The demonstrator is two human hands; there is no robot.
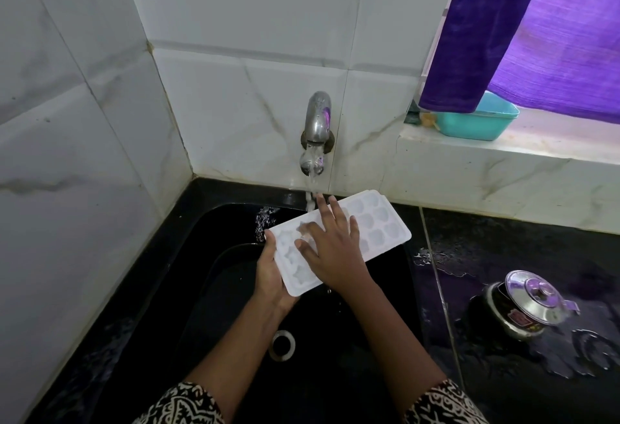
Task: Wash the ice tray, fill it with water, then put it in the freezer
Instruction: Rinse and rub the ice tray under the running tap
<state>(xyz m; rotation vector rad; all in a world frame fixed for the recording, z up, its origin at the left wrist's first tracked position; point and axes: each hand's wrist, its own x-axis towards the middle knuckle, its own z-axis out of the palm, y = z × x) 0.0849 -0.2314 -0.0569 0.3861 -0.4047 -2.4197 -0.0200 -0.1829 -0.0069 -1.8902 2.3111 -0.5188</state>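
Observation:
A white plastic ice tray (379, 222) with several shaped hollows is held level over the black sink (188, 256), under the wall tap (317, 128). Water runs from the tap onto the tray's far edge. My left hand (271, 279) grips the tray's near left end from below and at the side. Lying flat on top of the tray is my right hand (332, 242), fingers spread and pressing on the hollows, fingertips in the stream.
The sink's drain (283, 344) lies below my arms. On the wet black counter to the right stands a small dark pot with a steel lid (526, 306). A teal basin (476, 125) sits on the window ledge under a purple curtain (523, 31).

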